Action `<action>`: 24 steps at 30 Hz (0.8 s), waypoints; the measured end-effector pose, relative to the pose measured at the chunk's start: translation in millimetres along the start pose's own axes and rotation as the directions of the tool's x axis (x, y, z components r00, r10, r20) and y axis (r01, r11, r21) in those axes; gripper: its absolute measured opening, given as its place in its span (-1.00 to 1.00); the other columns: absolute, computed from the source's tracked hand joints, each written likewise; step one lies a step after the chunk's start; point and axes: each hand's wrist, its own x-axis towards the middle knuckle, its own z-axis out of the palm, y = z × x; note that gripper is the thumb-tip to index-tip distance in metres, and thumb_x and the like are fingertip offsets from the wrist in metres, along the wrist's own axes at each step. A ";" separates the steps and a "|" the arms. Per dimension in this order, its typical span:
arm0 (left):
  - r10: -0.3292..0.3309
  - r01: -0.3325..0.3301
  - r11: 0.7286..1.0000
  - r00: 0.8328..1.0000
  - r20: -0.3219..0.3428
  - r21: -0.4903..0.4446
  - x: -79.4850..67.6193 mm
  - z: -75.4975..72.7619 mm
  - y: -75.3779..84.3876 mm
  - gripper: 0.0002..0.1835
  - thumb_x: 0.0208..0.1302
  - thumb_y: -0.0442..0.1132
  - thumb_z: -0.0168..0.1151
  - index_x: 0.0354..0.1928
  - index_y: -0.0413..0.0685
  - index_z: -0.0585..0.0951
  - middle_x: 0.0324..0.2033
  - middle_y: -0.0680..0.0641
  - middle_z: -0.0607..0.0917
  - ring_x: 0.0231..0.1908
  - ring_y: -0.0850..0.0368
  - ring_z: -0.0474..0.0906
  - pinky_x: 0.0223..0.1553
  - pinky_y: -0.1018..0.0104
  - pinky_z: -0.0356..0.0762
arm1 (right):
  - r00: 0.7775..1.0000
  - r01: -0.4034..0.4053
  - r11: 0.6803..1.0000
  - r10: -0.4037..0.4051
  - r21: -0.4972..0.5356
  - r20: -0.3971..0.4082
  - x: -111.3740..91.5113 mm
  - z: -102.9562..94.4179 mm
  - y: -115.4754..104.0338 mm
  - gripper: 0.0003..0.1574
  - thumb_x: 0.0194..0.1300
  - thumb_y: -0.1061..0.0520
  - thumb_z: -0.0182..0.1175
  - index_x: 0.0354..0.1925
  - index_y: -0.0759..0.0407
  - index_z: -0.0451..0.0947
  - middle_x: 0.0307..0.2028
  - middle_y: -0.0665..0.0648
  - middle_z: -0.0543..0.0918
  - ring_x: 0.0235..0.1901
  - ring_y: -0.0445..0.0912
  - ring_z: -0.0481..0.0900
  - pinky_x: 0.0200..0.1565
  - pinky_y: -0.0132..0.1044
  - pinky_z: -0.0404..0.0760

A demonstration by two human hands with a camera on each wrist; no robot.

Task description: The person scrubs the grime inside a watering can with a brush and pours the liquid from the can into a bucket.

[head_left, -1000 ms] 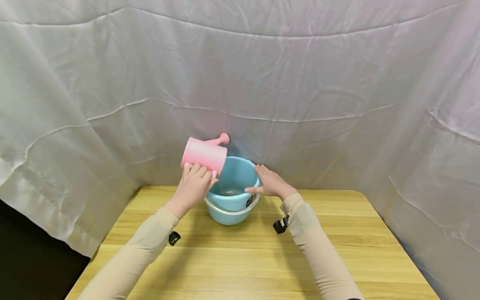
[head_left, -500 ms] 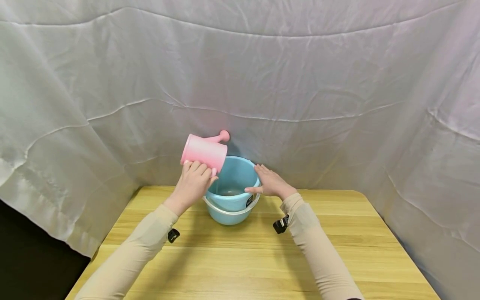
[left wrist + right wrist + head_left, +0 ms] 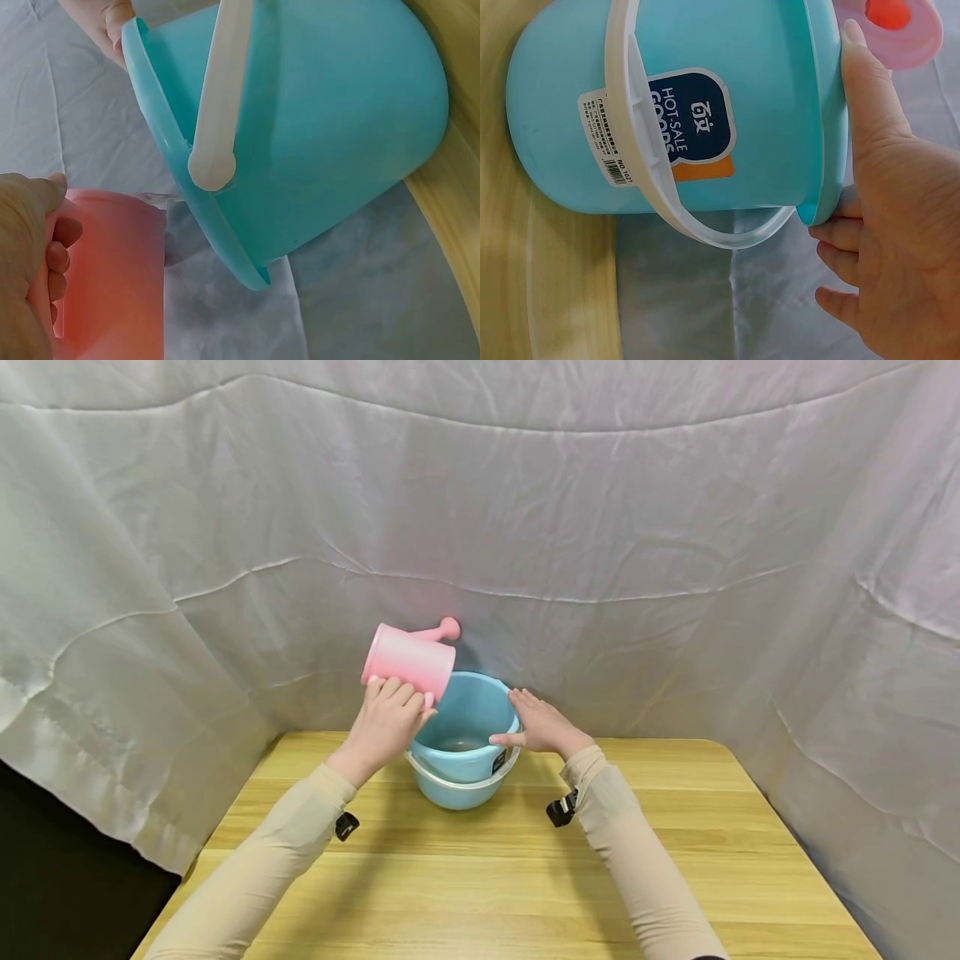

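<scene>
A pink watering can (image 3: 412,657) is tipped over the left rim of a light blue bucket (image 3: 457,795) that stands on the table. My left hand (image 3: 384,720) grips the can's handle, its fingers curled round it in the left wrist view. Clear water (image 3: 159,199) runs from the can's lip toward the bucket's mouth. My right hand (image 3: 546,727) rests on the bucket's right rim, thumb and fingers spread and fairly straight. The bucket's white handle (image 3: 649,150) hangs down at the front. Part of the can's handle is hidden behind my left fingers.
The wooden table (image 3: 480,885) extends toward me and to both sides of the bucket. A grey cloth curtain (image 3: 637,527) rises close behind the bucket and round the sides. Labels (image 3: 694,116) are stuck on the bucket's side.
My left hand and the watering can have risen slightly, with the can still tipped toward the bucket. The right hand and the bucket have hardly moved.
</scene>
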 end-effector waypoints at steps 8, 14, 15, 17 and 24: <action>0.019 -0.019 1.000 0.999 -0.033 -0.004 1.7 0.5 -1.6 -0.70 0.12 -0.08 0.45 -0.40 -0.15 0.57 -0.48 -0.08 0.53 -0.35 -0.03 0.38 -0.17 0.05 0.28 | 1.000 0.005 1.000 -0.005 0.003 0.004 -1.8 -1.1 -1.8 0.32 0.20 -0.46 0.16 0.49 0.36 -0.11 0.51 0.35 0.00 0.52 0.20 -0.10 0.48 0.06 0.00; 0.032 -0.032 0.999 0.999 -0.038 -0.008 4.0 0.8 -1.9 -0.69 0.06 -0.09 0.49 -0.40 -0.14 0.57 -0.49 -0.07 0.53 -0.34 -0.03 0.38 -0.16 0.04 0.28 | 1.000 -0.002 1.000 0.002 0.003 0.010 -1.8 -2.0 -3.6 0.31 0.20 -0.45 0.16 0.50 0.35 -0.12 0.51 0.33 0.00 0.53 0.18 -0.12 0.48 0.04 0.00; 0.033 -0.033 0.999 0.999 -0.034 -0.007 4.4 0.6 -1.9 -0.69 0.07 -0.09 0.49 -0.39 -0.13 0.57 -0.49 -0.07 0.53 -0.34 -0.03 0.38 -0.16 0.04 0.28 | 1.000 -0.004 1.000 0.004 0.004 0.010 -1.9 -2.3 -3.8 0.32 0.20 -0.46 0.16 0.50 0.34 -0.12 0.51 0.33 0.00 0.53 0.18 -0.12 0.48 0.04 0.00; 0.038 -0.038 0.999 0.999 -0.031 -0.007 5.3 0.7 -1.9 -0.69 0.08 -0.09 0.48 -0.38 -0.14 0.57 -0.49 -0.07 0.52 -0.33 -0.03 0.38 -0.16 0.05 0.27 | 1.000 -0.005 1.000 0.005 0.005 0.010 -2.2 -2.9 -4.6 0.32 0.20 -0.46 0.16 0.50 0.34 -0.12 0.51 0.33 0.00 0.53 0.18 -0.12 0.48 0.05 0.00; 0.058 -0.058 0.998 0.998 -0.032 -0.006 7.9 1.8 -1.6 -0.70 0.09 -0.09 0.47 -0.36 -0.13 0.58 -0.50 -0.07 0.51 -0.34 -0.04 0.38 -0.17 0.05 0.28 | 1.000 -0.004 1.000 0.004 0.006 0.009 -2.3 -3.0 -5.9 0.30 0.20 -0.43 0.18 0.49 0.35 -0.11 0.51 0.33 0.00 0.53 0.18 -0.11 0.48 0.04 0.00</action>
